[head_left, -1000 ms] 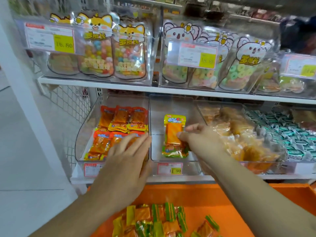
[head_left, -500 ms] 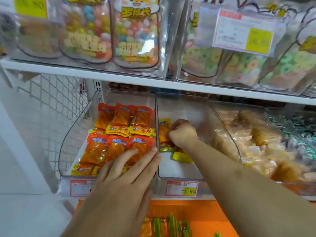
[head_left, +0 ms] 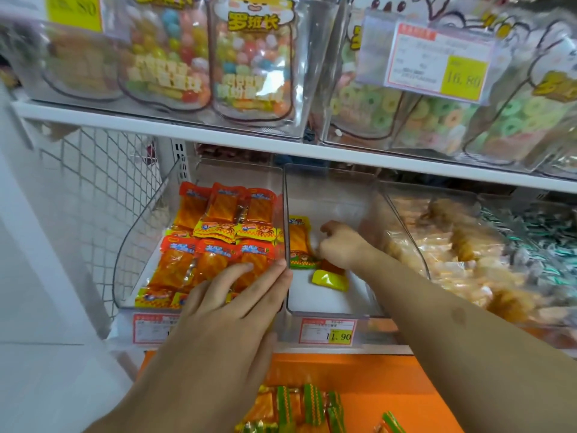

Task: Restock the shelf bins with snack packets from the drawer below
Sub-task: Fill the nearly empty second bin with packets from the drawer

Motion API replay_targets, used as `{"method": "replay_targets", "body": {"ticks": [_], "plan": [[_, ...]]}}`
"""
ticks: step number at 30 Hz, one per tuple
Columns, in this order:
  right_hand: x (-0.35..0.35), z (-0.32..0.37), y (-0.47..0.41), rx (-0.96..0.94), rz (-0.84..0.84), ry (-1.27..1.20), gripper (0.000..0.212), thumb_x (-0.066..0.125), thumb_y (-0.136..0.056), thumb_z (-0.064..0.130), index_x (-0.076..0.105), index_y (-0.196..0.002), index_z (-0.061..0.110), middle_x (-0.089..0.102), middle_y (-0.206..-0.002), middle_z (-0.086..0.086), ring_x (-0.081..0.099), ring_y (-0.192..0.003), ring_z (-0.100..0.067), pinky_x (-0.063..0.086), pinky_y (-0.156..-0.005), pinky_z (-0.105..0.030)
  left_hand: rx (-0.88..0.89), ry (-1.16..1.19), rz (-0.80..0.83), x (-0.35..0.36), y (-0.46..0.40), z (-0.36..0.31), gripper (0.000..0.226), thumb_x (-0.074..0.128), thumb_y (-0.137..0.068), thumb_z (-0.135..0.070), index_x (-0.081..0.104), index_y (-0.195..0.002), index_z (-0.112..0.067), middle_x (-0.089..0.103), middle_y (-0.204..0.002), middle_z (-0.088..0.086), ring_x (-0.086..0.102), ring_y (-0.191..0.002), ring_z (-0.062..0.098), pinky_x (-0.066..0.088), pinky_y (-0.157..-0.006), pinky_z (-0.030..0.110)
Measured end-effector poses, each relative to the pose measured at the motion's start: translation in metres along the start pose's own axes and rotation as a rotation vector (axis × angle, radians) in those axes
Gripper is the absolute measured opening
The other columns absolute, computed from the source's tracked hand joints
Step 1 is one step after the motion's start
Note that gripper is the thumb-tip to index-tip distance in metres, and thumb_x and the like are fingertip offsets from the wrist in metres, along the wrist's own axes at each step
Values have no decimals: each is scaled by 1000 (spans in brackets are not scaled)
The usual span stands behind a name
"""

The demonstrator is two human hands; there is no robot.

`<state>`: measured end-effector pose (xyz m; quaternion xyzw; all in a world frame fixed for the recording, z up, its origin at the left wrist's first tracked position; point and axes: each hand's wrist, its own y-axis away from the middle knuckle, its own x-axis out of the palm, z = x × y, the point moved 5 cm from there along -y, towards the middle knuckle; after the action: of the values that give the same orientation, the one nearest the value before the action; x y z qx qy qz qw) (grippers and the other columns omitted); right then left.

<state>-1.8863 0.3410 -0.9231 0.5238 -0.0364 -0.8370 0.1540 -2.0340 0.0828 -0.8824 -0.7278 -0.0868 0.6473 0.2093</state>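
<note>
Right hand (head_left: pixel 338 245) is reaching deep into the middle bin (head_left: pixel 331 313), fingers curled at an orange packet (head_left: pixel 299 242) lying lengthwise just to its left. Left hand (head_left: pixel 232 310) is resting flat-fingered on the bin's near left wall, holding nothing.

The right hand (head_left: pixel 340 245) reaches deep into the clear plastic middle bin (head_left: pixel 331 310), fingers curled against an orange snack packet with a green bottom edge (head_left: pixel 298 245); whether it grips the packet cannot be told. A second packet with a yellow end (head_left: pixel 329 280) lies just in front. The left hand (head_left: pixel 224 314) rests with straight fingers on the bin's left wall, beside the clear bin of red-topped orange packets (head_left: pixel 199 245). Below, the orange drawer (head_left: pixel 390 385) holds green-striped packets (head_left: pixel 309 401).
</note>
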Motion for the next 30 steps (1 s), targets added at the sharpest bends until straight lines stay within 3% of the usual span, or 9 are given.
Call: {"method": "replay_targets", "body": {"ticks": [3, 6, 9, 12, 16, 19, 23, 26, 30], "plan": [[1, -9, 8, 29, 134, 126, 92, 72, -73, 26, 36, -157, 18, 45, -157, -11, 52, -137, -31, 50, -110, -39, -23, 29, 40, -2, 3, 0, 72, 47, -91, -47, 35, -160, -29, 31, -165, -20, 45, -141, 17, 44, -104, 43], [2, -11, 15, 8, 131, 279, 98, 81, -61, 39, 44, -150, 22, 52, -147, -12, 57, -130, -33, 52, -107, -39, -31, 60, 81, -5, 3, -3, 74, 51, -92, -46, 33, -161, -28, 29, -166, -20, 44, -141, 17, 42, -107, 40], [2, -5, 27, -43, 62, 446, 73, 83, -68, 40, 59, -134, 19, 61, -131, -14, 60, -121, -34, 54, -101, -34, -35, 98, 83, -8, 2, -4, 75, 56, -91, -44, 33, -161, -27, 29, -166, -18, 44, -140, 17, 46, -104, 43], [-4, 3, 47, -105, 11, 443, 37, 83, -74, 35, 67, -101, 16, 70, -110, -12, 67, -106, -31, 51, -76, -28, -47, 136, 131, -10, 4, -5, 76, 58, -94, -41, 28, -162, -28, 22, -168, -20, 37, -143, 16, 44, -105, 41], [-36, 11, 84, -163, -107, 234, 14, 78, -84, 22, 71, -93, 15, 74, -94, -7, 70, -97, -28, 56, -79, -32, -93, 196, 179, -17, 2, -4, 74, 56, -96, -43, 25, -163, -33, 18, -167, -26, 28, -143, 9, 39, -110, 39], [-72, 20, 123, -235, -218, -19, 24, 87, -79, 24, 64, -81, 18, 67, -74, 5, 67, -81, -22, 56, -75, -34, -159, 353, 172, -32, -4, -9, 60, 48, -103, -44, 26, -159, -43, 20, -158, -37, 19, -140, -4, 31, -118, 29], [-108, 32, 196, -370, -353, -351, 25, 88, -78, 21, 64, -80, 20, 67, -75, -2, 65, -74, -16, 55, -72, -39, -388, 656, 183, -49, -4, -21, 47, 57, -92, -65, 48, -135, -48, 55, -119, -36, 55, -107, -14, 44, -84, 13], [-100, 36, 250, -406, -342, -475, 24, 89, -78, 18, 65, -79, 18, 67, -75, -5, 62, -70, -13, 53, -68, -37, -615, 1045, 234, -49, 2, -35, 62, 63, -73, -84, 61, -114, -37, 73, -96, -27, 71, -86, -5, 60, -82, 32], [-69, 22, 292, -353, -295, -701, 25, 89, -78, 23, 66, -80, 13, 65, -76, -18, 62, -69, -29, 56, -71, -56, -681, 1290, 309, -57, 10, -61, 26, 72, -93, -39, 70, -109, -18, 78, -81, 6, 77, -71, 24, 65, -74, 48]]}}
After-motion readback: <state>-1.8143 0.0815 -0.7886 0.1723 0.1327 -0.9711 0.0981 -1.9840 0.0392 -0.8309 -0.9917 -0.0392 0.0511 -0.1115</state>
